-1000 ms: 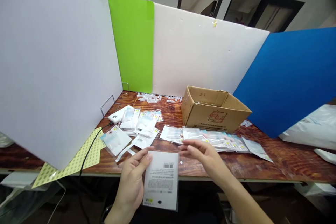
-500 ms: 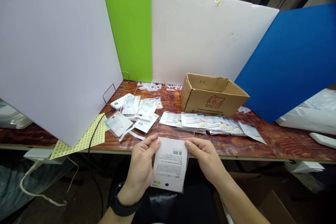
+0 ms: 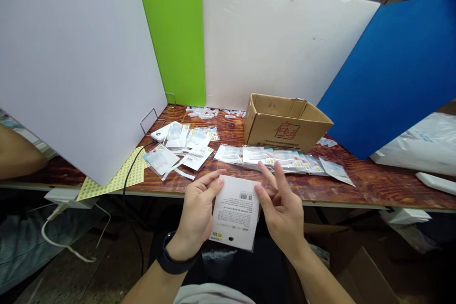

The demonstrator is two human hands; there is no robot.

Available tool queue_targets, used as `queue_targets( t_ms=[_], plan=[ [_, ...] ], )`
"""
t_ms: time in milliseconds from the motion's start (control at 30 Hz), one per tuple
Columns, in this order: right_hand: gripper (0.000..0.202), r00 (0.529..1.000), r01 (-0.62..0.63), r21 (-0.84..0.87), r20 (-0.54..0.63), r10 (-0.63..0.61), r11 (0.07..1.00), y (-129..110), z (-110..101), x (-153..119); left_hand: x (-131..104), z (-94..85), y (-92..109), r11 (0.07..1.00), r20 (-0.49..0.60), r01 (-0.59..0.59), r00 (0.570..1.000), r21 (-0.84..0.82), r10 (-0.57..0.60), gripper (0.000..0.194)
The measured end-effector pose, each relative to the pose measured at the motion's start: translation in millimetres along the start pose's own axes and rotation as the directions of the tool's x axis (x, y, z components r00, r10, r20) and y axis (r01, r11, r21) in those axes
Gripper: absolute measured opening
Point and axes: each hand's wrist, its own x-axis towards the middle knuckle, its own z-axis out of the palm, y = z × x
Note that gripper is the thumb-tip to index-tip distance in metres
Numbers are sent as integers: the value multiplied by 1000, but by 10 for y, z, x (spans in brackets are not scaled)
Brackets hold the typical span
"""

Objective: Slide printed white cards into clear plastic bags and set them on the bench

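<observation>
My left hand [image 3: 199,213], with a dark band at its wrist, pinches the upper left edge of a packaged card [image 3: 236,216]. This is a white card with a barcode and small print, upside down to me, in a clear plastic sleeve. My right hand [image 3: 283,211] is at the card's right edge; its thumb lies by the upper corner while the index and middle fingers point up, spread apart. Beyond my hands, a row of similar bagged cards [image 3: 281,159] overlaps along the table. More bagged cards [image 3: 162,159] are heaped to the left.
An open cardboard box [image 3: 285,135] stands behind the row. Small white pieces [image 3: 203,112] are scattered at the back. White, green and blue panels [image 3: 392,80] surround the table. A yellow dotted sheet [image 3: 114,180] and a black cable [image 3: 124,185] hang over its front edge. Another person's arm [image 3: 19,152] shows at left.
My right hand has loosened from the card and its fingers have spread upward. The left keeps its pinch. Another person's arm has come into view at far left; the view has shifted slightly.
</observation>
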Motion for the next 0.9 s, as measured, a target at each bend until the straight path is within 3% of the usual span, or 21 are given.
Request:
queue_targets(
  t_ms=[100,267,433,567,667,733,767,833,900],
  plan=[
    [28,998,52,-117,27,-49,992,-29,-47,13,-24,28,-11,1000,6,-18,1000,18,18,22],
    [16,962,-238,46,150,228,970,-117,-110,74,-45,55,-13,998,21,-29,999,54,28,23],
    [13,945,-280,114,206,253,953,-136,-143,66,-15,67,17,996,26,-37,999,79,35,21],
    [15,941,-289,137,224,254,947,-143,-119,14,5,59,33,993,17,-53,999,108,51,18],
    [45,940,-340,257,81,331,905,-144,-82,-4,-18,55,34,995,-2,-52,999,91,52,17],
    [64,903,-410,385,42,428,827,-127,-72,12,-43,58,40,996,-21,-42,999,79,44,18],
    [62,879,-457,430,83,470,778,-114,-76,28,-55,60,45,996,-28,-40,999,74,42,18],
    [42,833,-548,449,213,510,706,-90,-98,63,-73,58,56,997,-35,-35,999,67,37,20],
    [29,808,-589,416,286,515,693,-76,-126,90,-80,48,62,998,-42,-25,999,64,28,21]
  ],
)
